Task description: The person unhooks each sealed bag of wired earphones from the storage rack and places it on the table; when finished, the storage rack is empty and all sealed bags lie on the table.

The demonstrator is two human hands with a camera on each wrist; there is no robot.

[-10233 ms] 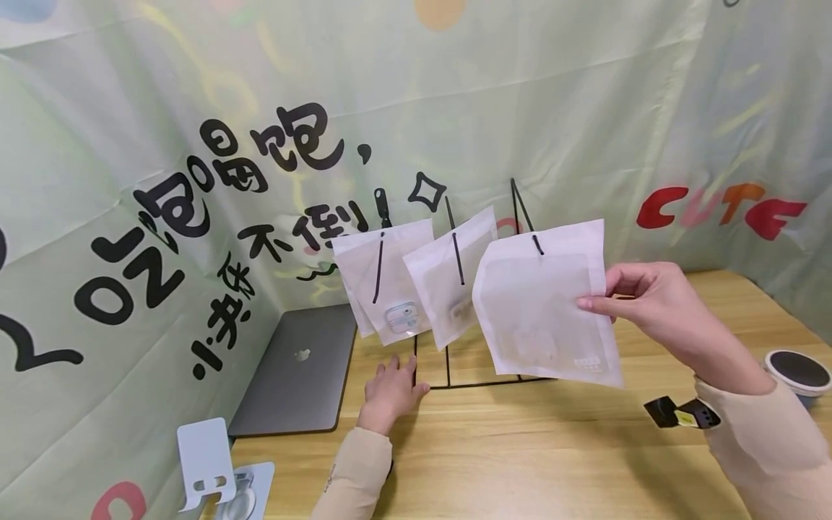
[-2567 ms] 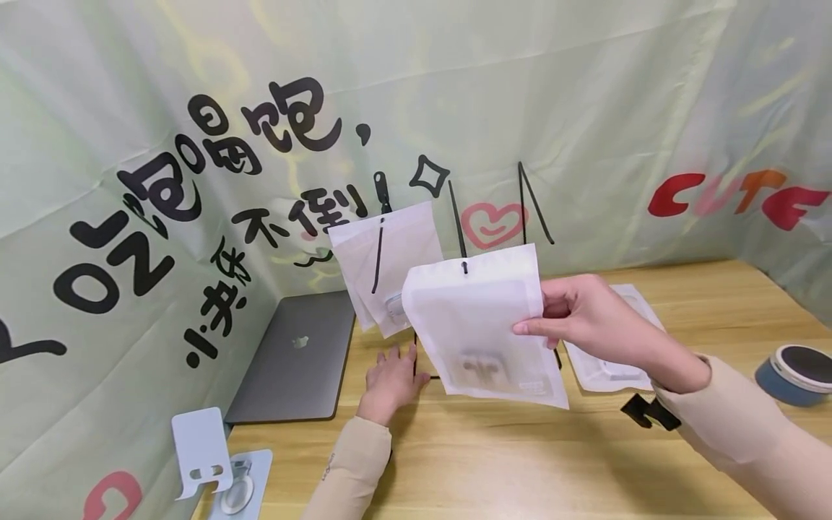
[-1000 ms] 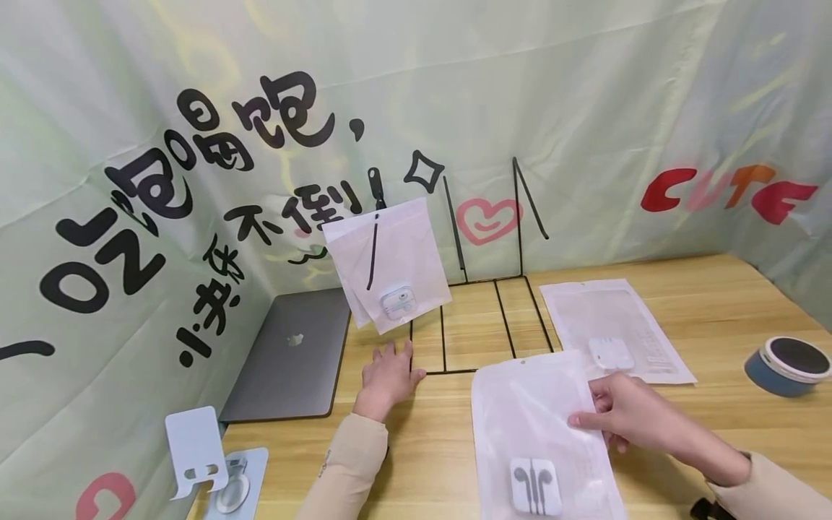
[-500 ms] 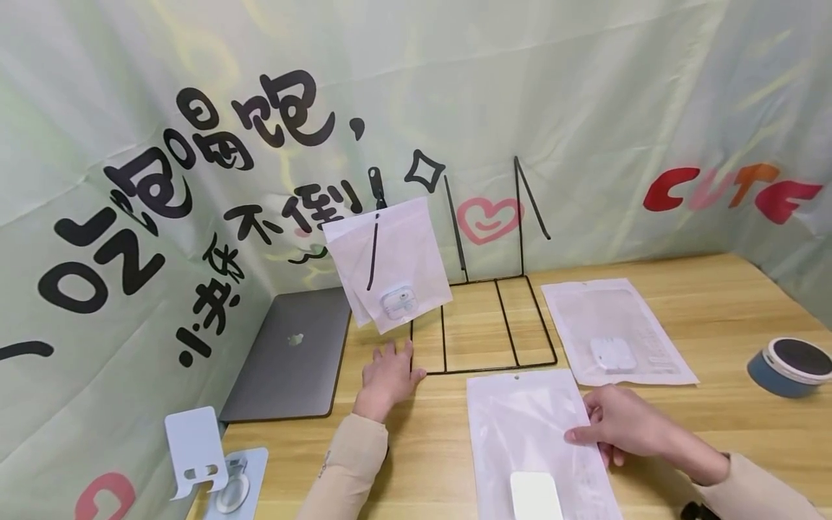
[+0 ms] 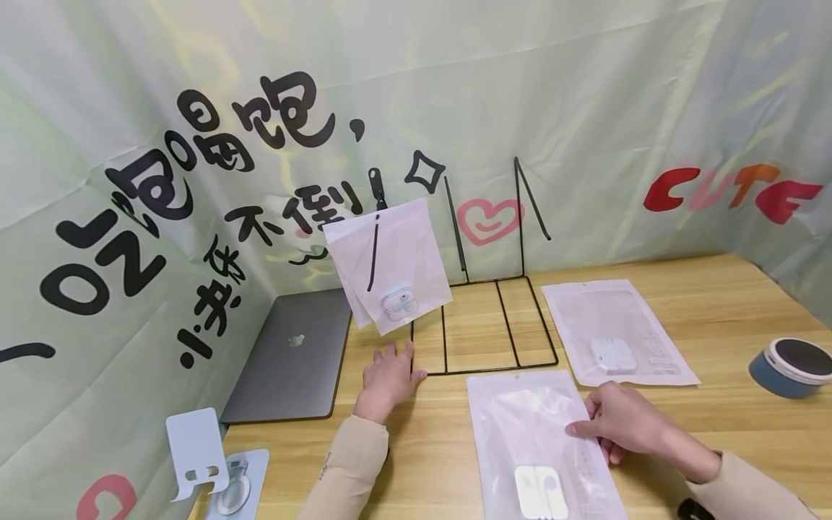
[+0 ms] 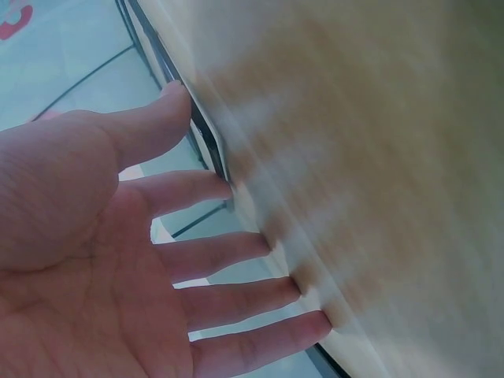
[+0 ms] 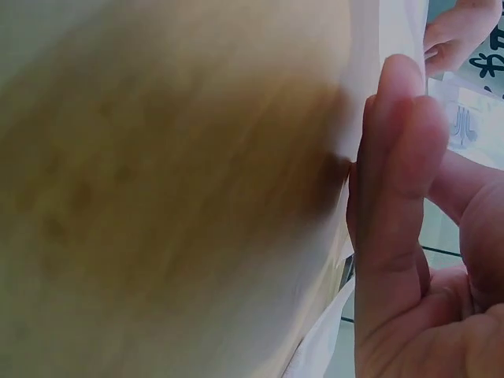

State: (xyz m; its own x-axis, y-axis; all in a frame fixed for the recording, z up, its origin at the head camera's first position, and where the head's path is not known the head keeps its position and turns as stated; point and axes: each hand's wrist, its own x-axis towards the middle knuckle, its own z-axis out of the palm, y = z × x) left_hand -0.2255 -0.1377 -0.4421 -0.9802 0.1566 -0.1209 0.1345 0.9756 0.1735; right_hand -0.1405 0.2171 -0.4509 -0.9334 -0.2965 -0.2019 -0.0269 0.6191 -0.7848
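Note:
My right hand (image 5: 620,419) pinches the right edge of a white plastic zip bag (image 5: 520,412) lying on the table, thumb on top. A white earphone case (image 5: 541,492) shows through its lower part. In the right wrist view, fingers and thumb of the right hand (image 7: 398,173) meet close over the wood. My left hand (image 5: 388,379) rests at the front left corner of a black wire display rack (image 5: 521,238), fingers spread. The left wrist view shows the left hand (image 6: 118,236) with its fingertips at the tabletop. Similar bags (image 5: 416,253) hang from the rack's left hook.
Another earphone bag (image 5: 598,310) lies right of the rack. A closed grey laptop (image 5: 289,361) sits at left, with a pale phone stand (image 5: 198,440) in front of it. A round blue and white tin (image 5: 786,375) stands at far right. Printed fabric (image 5: 585,108) hangs behind the table (image 5: 702,289).
The right hand has taken two bags off the rack's right and middle hooks. One lies at the right; the other has come down onto the table in front. The left hand has stayed in place.

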